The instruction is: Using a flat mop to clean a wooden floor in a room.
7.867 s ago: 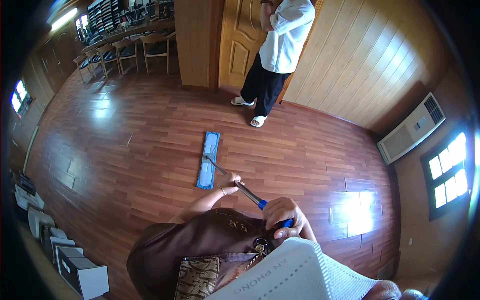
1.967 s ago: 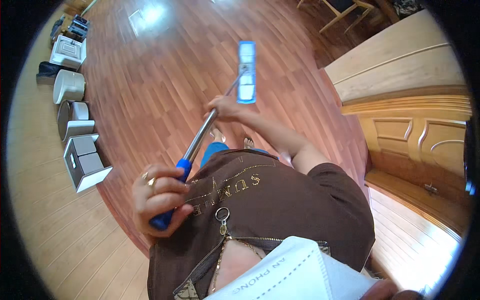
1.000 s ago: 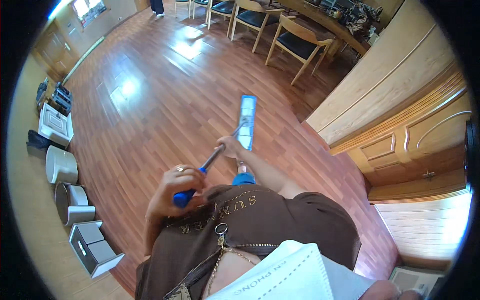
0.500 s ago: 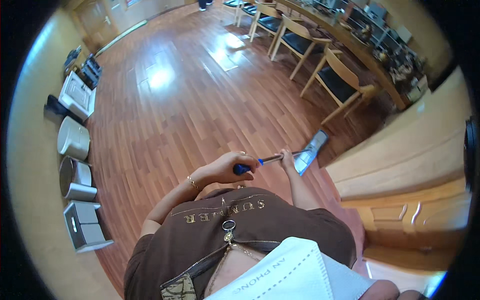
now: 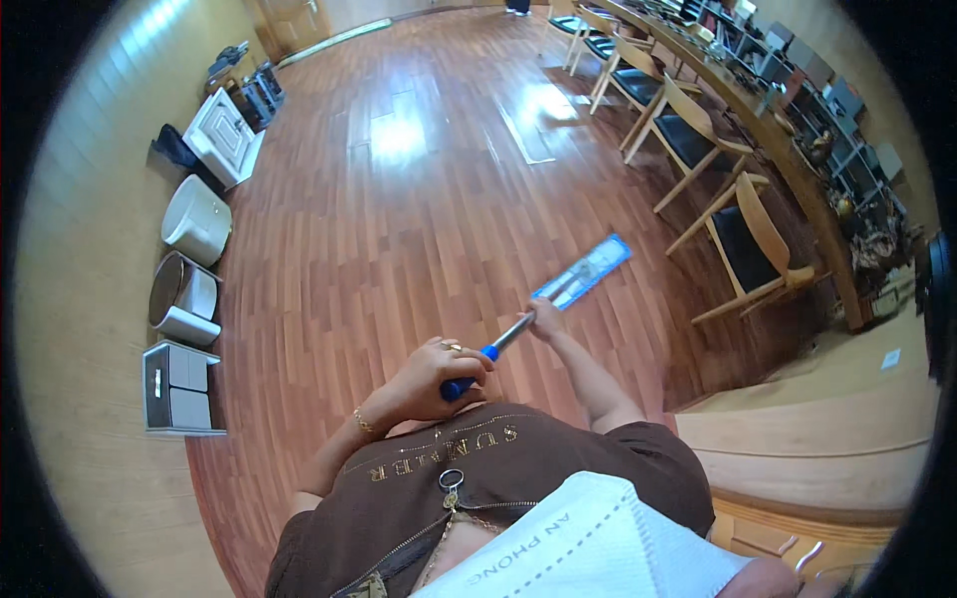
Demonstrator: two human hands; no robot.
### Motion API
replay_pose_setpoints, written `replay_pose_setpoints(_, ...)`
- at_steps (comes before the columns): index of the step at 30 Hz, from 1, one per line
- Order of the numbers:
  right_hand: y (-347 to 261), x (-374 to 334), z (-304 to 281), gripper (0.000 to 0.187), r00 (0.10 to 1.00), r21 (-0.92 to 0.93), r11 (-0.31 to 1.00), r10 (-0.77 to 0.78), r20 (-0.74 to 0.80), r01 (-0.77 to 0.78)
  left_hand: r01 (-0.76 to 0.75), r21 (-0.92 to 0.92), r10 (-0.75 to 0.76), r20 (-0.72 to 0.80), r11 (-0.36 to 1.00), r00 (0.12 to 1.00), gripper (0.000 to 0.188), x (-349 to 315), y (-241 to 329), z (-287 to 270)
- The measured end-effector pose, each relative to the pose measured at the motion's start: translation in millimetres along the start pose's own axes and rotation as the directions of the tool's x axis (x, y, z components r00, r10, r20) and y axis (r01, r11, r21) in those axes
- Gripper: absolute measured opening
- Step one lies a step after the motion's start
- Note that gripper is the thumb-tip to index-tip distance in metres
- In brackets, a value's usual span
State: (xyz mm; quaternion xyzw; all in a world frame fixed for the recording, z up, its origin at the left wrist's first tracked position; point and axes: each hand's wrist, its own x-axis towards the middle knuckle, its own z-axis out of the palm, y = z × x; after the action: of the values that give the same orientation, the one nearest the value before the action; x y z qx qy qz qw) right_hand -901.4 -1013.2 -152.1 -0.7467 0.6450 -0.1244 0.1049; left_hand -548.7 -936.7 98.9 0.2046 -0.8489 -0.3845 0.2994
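Observation:
A flat mop [image 5: 588, 270] with a blue-edged rectangular head rests on the wooden floor ahead of me, slightly right of centre. Its metal pole runs back toward my chest and ends in a blue grip. My left hand [image 5: 436, 377] is wrapped round that blue grip near my body. Farther down the pole, my right hand [image 5: 544, 320] is closed around the metal shaft, close above the mop head. The right fingers are partly hidden behind the hand.
Along the right stands a long wooden table [image 5: 758, 125] with wooden chairs [image 5: 753, 244] with black seats. Small cabinets and white stools [image 5: 197, 221] line the left wall. A wooden door [image 5: 291, 24] is at the far left; a person's feet [image 5: 517, 10] show at the far edge.
The mop head has swung away from the right wall edge, leftward and farther ahead. My hands have moved with the pole, the left one lower. The view has turned to the right.

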Motion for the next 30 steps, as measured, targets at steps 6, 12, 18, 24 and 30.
replay_pose_setpoints(6, -142.1, 74.4, 15.0, 0.031, 0.969, 0.121, 0.983, -0.158, 0.189, 0.136, 0.071, 0.129, -0.041, -0.226, 0.989, 0.973, 0.018, -44.9, 13.1, -60.1)
replay_pose_setpoints(12, -245.9, 85.0, 94.7, 0.032, 0.916, 0.227, 0.916, -0.371, 0.156, 0.332, 0.092, 0.201, -0.072, -0.105, 0.975, 0.992, 0.02, -120.1, 22.5, -117.8)
replay_pose_setpoints(18, -352.6, 56.9, 134.6, 0.034, 0.919, 0.365, 0.873, -0.381, 0.098, 0.323, -0.051, 0.18, 0.04, 0.065, 0.982, 0.997, 0.023, -207.0, 16.1, -187.1)
replay_pose_setpoints(24, -405.1, 27.3, 131.6, 0.023, 0.93, 0.268, 0.898, -0.367, 0.022, 0.348, -0.288, 0.017, 0.281, 0.169, 0.958, 0.945, 0.026, -258.5, -11.7, -245.2)
replay_pose_setpoints(30, -359.6, -36.8, 108.1, 0.042, 0.992, 0.164, 0.979, -0.115, -0.057, 0.123, -0.497, -0.205, 0.538, 0.341, 0.843, 0.771, 0.026, -222.1, -44.7, -217.0)
